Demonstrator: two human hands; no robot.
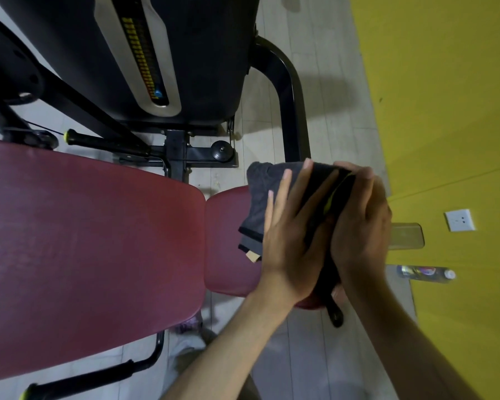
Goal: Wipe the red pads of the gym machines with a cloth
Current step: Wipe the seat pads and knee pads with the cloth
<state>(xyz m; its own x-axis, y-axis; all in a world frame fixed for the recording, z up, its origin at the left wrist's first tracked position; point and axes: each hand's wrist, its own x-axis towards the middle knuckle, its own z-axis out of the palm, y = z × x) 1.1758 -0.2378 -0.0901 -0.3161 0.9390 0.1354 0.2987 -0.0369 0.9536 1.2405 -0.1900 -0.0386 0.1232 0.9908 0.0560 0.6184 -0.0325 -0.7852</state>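
I see the dark cloth point(260, 194) between my two hands, over the small red pad point(228, 249). This small pad sits just beside the big red pad point(93, 241). I cannot tell if the cloth touches the small pad or hangs a bit above it.

I think the step now is to fix the cloth into a neat, flat bundle and then rub the small pad. To do it well, I want the cloth folded flat, with no loose corner hanging down. One corner hangs loose now near my left wrist. Then I should press the cloth down with a flat palm and rub in long lines from one edge to the other, so no spot is missed. I should also go right to the rim of the pad and into the gap between the two pads, where dirt can hide. A black lever point(335, 313) sticks out under the pad, so I should keep the cloth from catching on it.

My left hand point(289, 235) lies flat on the cloth. Its fingers point(283, 192) are straight and a little spread, and they press, not grip. My right hand point(358, 223) is on the other side of the cloth. Its fingers point(364, 180) are close together and bend over the bundle, so it seems to hold it. Its thumb is hidden.
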